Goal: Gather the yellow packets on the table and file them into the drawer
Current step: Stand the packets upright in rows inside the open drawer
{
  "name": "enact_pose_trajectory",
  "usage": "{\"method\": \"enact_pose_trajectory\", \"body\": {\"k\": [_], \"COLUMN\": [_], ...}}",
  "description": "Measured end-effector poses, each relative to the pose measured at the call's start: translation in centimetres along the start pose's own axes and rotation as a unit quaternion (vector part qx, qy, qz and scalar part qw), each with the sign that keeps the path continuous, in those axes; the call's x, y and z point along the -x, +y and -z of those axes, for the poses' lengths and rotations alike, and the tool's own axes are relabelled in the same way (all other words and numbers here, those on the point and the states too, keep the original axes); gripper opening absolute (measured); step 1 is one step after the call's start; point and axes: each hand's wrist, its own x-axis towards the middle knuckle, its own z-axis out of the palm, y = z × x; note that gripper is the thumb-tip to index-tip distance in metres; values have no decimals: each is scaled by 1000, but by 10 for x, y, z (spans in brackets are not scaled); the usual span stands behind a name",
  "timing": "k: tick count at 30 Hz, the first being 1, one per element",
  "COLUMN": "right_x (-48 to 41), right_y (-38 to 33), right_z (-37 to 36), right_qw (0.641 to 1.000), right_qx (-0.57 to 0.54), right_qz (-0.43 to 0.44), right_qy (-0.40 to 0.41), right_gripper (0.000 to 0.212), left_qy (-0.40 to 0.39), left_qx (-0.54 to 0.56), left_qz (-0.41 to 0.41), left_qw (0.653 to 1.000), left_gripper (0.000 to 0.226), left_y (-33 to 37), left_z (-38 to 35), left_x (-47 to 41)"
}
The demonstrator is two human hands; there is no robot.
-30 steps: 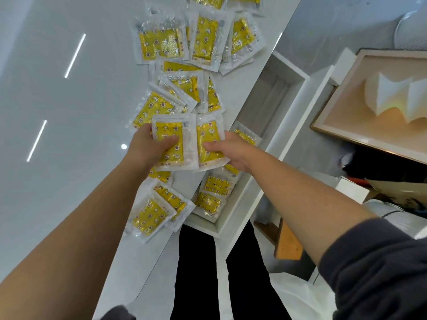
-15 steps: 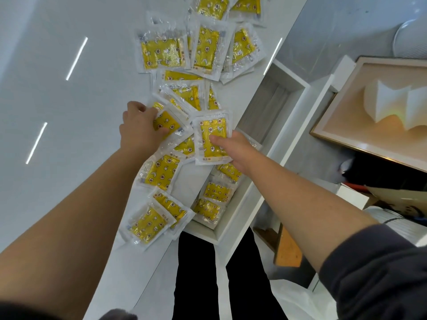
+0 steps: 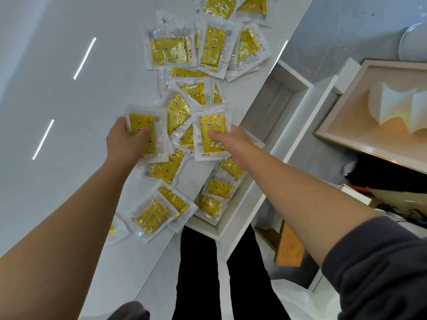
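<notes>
Table (image 3: pixel 69 181), white and glossy, fills the space under and to the left of both hands, with its edge running just right of the right hand. Along that edge, under and to the right of the right hand, a long white drawer (image 3: pixel 297 112) stands open. Its end nearer the person holds a few yellow packets (image 3: pixel 218 188) lying flat and overlapping, one partly under the right wrist, while the stretch beyond the right hand shows only a grey floor. Well right of the drawer lies a wooden frame (image 3: pixel 346 121) with a folded white shape (image 3: pixel 392 105) inside it. On the table a loose heap of packets (image 3: pixel 208 47) spreads beyond both hands, more packets (image 3: pixel 179 112) overlap between the hands, and a small cluster (image 3: pixel 152 215) lies on the near side of the left hand by the table edge. The left hand (image 3: pixel 124 144) grips one packet (image 3: pixel 144 132), thumb pressed on its yellow face and fingers curled round its far edge. The right hand (image 3: pixel 233 144) grasps a second packet (image 3: pixel 211 132) the same way, thumb on top and fingers hidden beneath it, at the table edge just beside the drawer. Both held packets lie face up over the others on the table.
</notes>
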Motion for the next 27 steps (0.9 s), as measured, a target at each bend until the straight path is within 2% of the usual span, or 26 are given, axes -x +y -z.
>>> {"method": "enact_pose_trajectory", "body": {"k": [3,6,12,15,18,27], "right_x": [7,15,25,27,28,28], "right_y": [12,30,50,52,52,52], "right_z": [-20,-43,-76,-81,-83,-91], "right_qw": [999,996,990,988,984,982], "right_qx": [-5,-25,-76,-90,-114,-141], "right_qz": [-39,-82,-114,-111,-100,-94], "right_qy": [2,17,42,64,89,82], "right_gripper": [10,26,28,22,4,7], "left_qy": [-7,-29,-61,-68,-65,-121], "left_qx": [45,75,99,108,110,124], "left_qz": [20,38,51,53,56,31], "left_qw": [999,996,992,990,990,984], "left_gripper": [24,26,28,27,26,29], "left_y": [-15,-29,-48,-52,-54,-48], "left_z": [9,17,19,17,15,8], "left_x": [6,14,28,31,32,32]}}
